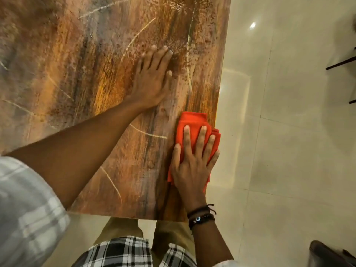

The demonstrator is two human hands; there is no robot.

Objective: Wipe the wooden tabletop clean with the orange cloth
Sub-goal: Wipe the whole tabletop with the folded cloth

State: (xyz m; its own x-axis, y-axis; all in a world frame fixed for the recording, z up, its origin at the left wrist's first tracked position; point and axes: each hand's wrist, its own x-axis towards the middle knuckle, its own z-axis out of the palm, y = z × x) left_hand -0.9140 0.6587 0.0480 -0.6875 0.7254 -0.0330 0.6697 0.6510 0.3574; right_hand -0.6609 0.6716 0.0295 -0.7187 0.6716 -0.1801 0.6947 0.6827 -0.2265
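Your left sleeve [28,205], pale with a faint check, fills the near left of the view, and the bare forearm runs from it across the near edge of the tabletop [77,54]. Your left hand [152,79] lies palm down on the wood toward the right edge, fingers straight and only slightly spread, holding nothing. Your right hand [192,166] rests flat on the orange cloth [192,122], fingers straight and fanned apart, pressing it down rather than gripping it. The cloth is folded and sits against the right edge of the tabletop, not far from the near right corner, with its outer fold reaching that edge. Dark beaded bracelets [200,216] circle your right wrist just at the near edge. The wood is streaked brown and orange with pale scratch-like lines. Below the near edge you can see your checked shirt [125,251] and tan trousers [169,234]. Glossy pale floor tiles [289,132] spread beyond the right edge.
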